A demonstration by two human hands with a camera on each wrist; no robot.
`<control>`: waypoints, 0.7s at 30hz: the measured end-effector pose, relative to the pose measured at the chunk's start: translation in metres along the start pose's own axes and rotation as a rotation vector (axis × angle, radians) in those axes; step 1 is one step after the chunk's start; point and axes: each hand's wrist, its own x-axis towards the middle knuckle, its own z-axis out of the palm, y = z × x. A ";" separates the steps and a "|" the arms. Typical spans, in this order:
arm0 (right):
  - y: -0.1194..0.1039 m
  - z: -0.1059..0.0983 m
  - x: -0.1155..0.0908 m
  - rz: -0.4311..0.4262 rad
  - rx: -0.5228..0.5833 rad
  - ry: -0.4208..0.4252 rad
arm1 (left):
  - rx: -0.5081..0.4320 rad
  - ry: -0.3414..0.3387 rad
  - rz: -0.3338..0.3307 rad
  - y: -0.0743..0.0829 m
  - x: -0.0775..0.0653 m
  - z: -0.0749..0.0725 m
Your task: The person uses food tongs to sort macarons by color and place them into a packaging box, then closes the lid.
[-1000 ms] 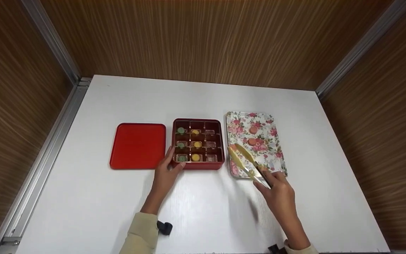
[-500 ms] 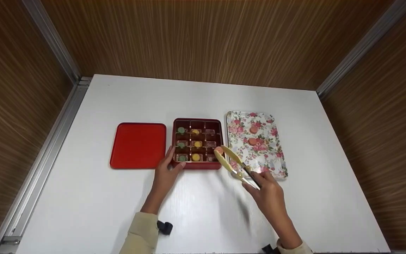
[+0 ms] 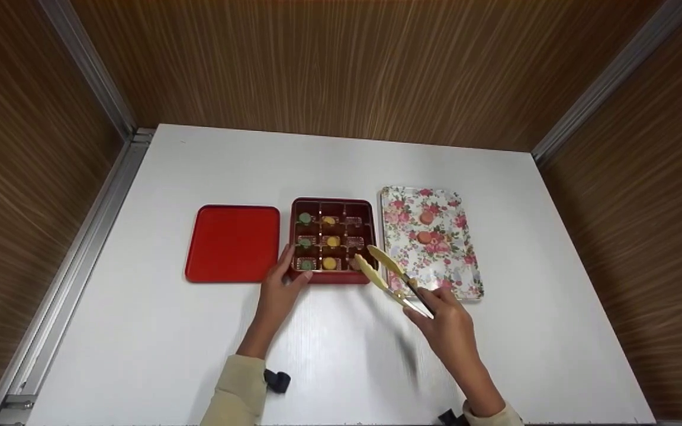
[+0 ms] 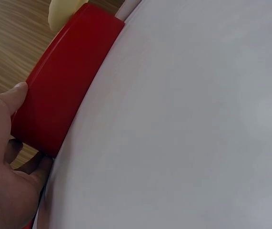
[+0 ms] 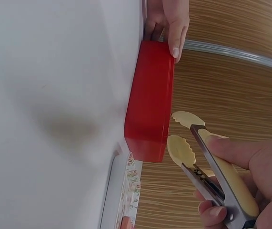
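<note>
My left hand [image 3: 279, 299] holds the front left corner of a red divided box [image 3: 335, 277], thumb on the front rim and fingers along the left side. Green macarons [image 3: 305, 219] fill the box's left column, yellow ones [image 3: 333, 242] the middle column. In my right hand [image 3: 452, 325] are yellow-tipped tongs [image 3: 382, 277], their tips spread apart over the front right compartment. A pinkish shape there is mostly hidden by a tong tip. In the right wrist view the tongs' scalloped heads [image 5: 181, 150] are apart, with nothing visible between them.
A floral tray [image 3: 465, 278] lies right of the box, bearing two pink macarons [image 3: 425, 228]. Left of the box is a flat red lid [image 3: 231, 244]. Wood-grain panels [image 3: 317, 65] close off the white table [image 3: 341, 367] at the back and sides.
My right hand has carried a pink macaron in the tongs leftward from the tray to the box's front right compartment. There the tong tips have parted. My left hand stays in place.
</note>
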 end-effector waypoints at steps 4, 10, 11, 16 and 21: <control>0.000 0.000 0.000 -0.001 -0.001 0.003 | 0.007 0.006 0.005 -0.001 0.000 0.000; 0.001 -0.001 0.001 0.002 0.008 0.000 | -0.003 -0.005 0.004 0.000 0.000 -0.001; 0.002 -0.001 0.001 0.000 0.010 0.000 | -0.008 -0.008 0.002 0.000 0.000 -0.001; 0.005 -0.001 0.002 -0.015 0.010 0.009 | -0.020 -0.025 0.003 0.001 0.000 -0.001; 0.009 -0.003 0.004 -0.027 -0.005 0.052 | -0.018 -0.020 0.010 0.001 -0.001 -0.001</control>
